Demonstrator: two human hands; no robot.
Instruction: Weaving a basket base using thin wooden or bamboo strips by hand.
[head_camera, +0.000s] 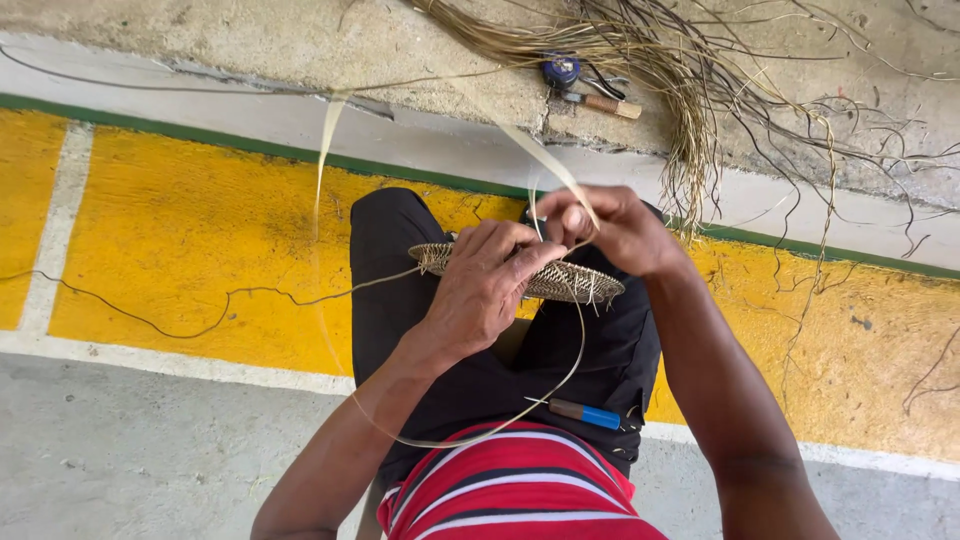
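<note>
A flat round woven disc (575, 283) of pale fibre rests on my lap, over black trousers. My left hand (480, 290) lies on top of the disc and pinches its near rim. My right hand (610, 228) is just beyond it, fingers closed on a thin pale strip (545, 160) that runs up and away from the disc. Another long strand (560, 385) loops down from the disc across my thigh. A tool with a blue handle (590, 413) lies on my right thigh.
A bundle of dry fibre strands (690, 110) spreads over the concrete ledge ahead. A small blue round object (561, 70) and a wooden-handled tool (605, 103) lie beside it. Yellow painted floor with white lines lies under my legs.
</note>
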